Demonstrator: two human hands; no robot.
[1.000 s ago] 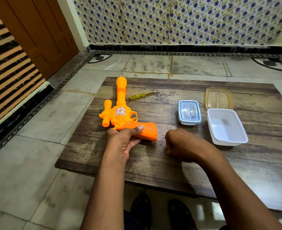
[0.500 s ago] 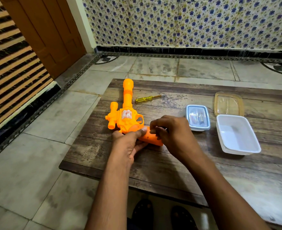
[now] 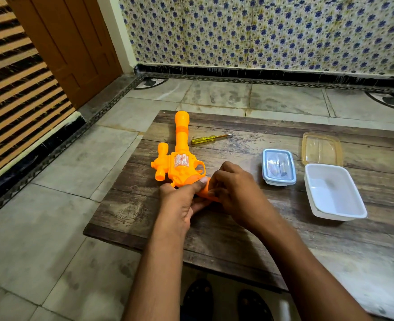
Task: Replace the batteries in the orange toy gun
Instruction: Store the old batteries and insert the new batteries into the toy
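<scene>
Orange plastic fills the middle of the wooden table: the orange toy gun lies flat, barrel pointing away from the person. The left hand clamps the grip from the near side, thumb pressed along its top. The right hand curls over the butt end of the same grip, fingers closed on it and hiding most of it. Beyond the hands lies a yellow screwdriver. Right of the right hand sits a small lidded box, then an open white tub with a clear lid just behind it.
</scene>
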